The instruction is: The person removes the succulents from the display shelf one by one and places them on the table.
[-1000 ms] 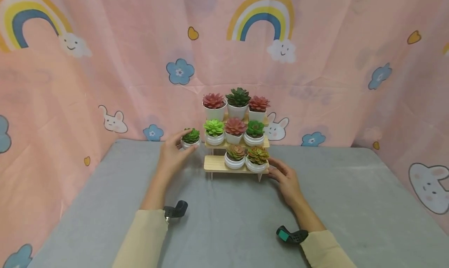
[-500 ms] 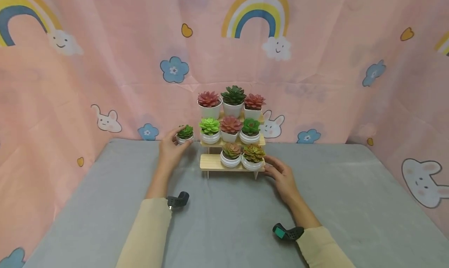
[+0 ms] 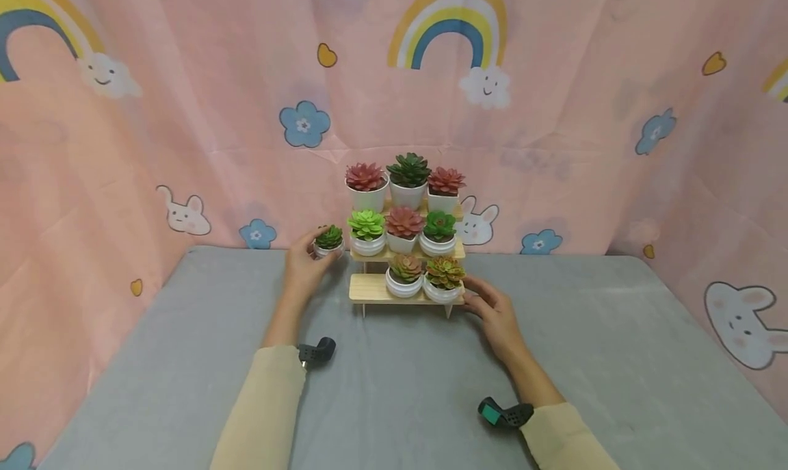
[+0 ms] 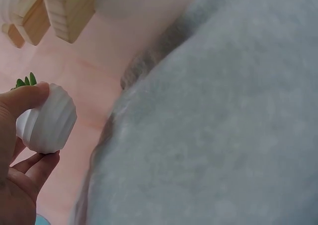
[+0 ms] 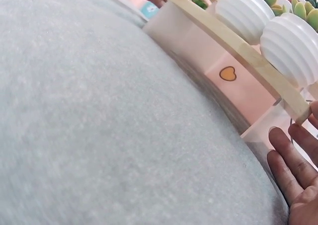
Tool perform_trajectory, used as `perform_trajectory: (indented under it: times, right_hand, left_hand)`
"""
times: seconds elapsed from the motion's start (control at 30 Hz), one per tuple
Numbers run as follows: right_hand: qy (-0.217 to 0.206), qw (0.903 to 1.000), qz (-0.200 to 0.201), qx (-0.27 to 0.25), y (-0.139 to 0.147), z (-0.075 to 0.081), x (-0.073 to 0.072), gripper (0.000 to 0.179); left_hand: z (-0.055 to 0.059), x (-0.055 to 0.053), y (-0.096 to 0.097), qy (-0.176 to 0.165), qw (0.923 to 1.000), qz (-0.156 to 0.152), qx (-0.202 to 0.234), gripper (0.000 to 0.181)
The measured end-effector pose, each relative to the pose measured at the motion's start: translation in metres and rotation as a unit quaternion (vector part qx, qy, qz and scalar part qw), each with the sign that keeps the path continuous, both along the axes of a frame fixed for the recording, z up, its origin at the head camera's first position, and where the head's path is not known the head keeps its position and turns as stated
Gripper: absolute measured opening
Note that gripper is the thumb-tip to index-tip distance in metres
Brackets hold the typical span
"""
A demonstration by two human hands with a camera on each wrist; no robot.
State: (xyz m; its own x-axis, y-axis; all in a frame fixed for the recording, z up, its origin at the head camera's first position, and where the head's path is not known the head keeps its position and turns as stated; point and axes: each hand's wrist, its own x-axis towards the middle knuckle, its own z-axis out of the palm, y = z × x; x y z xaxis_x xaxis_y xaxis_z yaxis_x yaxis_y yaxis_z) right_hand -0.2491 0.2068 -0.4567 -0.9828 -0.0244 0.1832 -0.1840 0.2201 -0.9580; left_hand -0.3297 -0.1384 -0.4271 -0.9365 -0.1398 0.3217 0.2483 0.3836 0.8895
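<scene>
1. Green succulent (image 3: 329,237): its white pot (image 4: 54,118) is pinched between thumb and fingers of the left hand (image 3: 301,268).
2. Tiered wooden stand (image 3: 369,289): right of that hand; right hand (image 3: 501,323) touches its end, fingers loosely extended.
3. Yellow-green succulent (image 3: 446,271): just beside the right hand.

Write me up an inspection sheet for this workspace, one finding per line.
Surface: grey tabletop, stand set near its far edge.
Job's things: three-tier wooden stand bearing eight potted succulents, three top, three middle, two bottom; bottom tier bare at left.
Clutter: nothing seen.
Left hand: holds a green succulent in a white pot, left of the stand.
Right hand: touches the bottom tier's right end.
Cables: nothing seen.
Surroundings: pink patterned backdrop.
</scene>
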Motion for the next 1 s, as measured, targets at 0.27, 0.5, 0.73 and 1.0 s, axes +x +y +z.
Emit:
perform_trajectory:
  times: [0.27, 0.5, 0.73, 1.0]
  right_hand:
    - [-0.003, 1.0, -0.003, -0.007, 0.0, -0.003, 0.003, 0.039]
    - [0.006, 1.0, -0.004, -0.001, -0.001, 0.001, 0.003, 0.04]
    - [0.008, 0.9999, -0.011, -0.006, 0.0, 0.003, 0.005, 0.039]
    - [0.001, 1.0, -0.005, -0.005, 0.0, 0.003, 0.003, 0.04]
  left_hand:
    - [-0.008, -0.005, 0.006, 0.008, 0.9998, -0.012, 0.01, 0.053]
    - [-0.01, -0.01, 0.008, 0.003, 0.9994, -0.027, 0.019, 0.054]
    - [-0.011, -0.011, 0.01, -0.009, 0.9995, -0.028, -0.005, 0.054]
    - [-0.014, -0.011, 0.01, -0.013, 0.9992, -0.039, -0.001, 0.055]
